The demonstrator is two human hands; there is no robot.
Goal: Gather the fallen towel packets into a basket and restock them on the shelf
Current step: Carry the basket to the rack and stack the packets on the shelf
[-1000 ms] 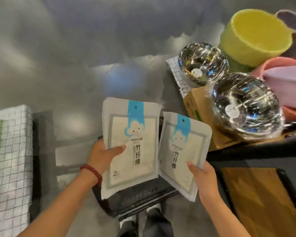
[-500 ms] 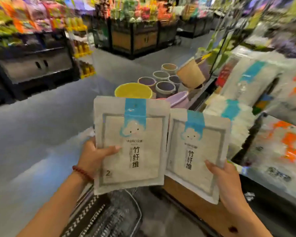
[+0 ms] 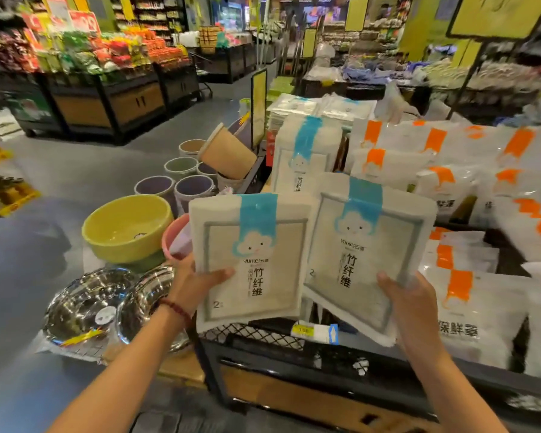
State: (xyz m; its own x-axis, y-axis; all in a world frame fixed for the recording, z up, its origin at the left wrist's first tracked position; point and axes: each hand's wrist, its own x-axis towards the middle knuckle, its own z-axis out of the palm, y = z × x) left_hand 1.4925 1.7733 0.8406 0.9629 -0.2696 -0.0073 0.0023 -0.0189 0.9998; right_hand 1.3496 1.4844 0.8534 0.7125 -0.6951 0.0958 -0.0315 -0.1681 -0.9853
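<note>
Left hand [image 3: 197,281] pinches the left packet [image 3: 250,260] at its lower left edge, thumb on the front, fingers behind. Right hand [image 3: 409,303] grips the right packet [image 3: 363,254] the same way at its lower right corner. Both packets are upright, side by side with edges overlapping, above the front rim of the shelf [image 3: 294,348] and in front of the matching blue-tab stack [image 3: 303,154]. Orange-tab packs [image 3: 450,295] lie to the right. The packets look light, flat and floppy, with slick film over soft folded cloth, and probably not fragile. An edge pinch should do, though the film could slide under a loose thumb. Against the frame 0.5 s ago, the view has swung right onto the shelf, the packets sit nearer the stack, the floor basket has dropped out of view, and both grips are unchanged.
</note>
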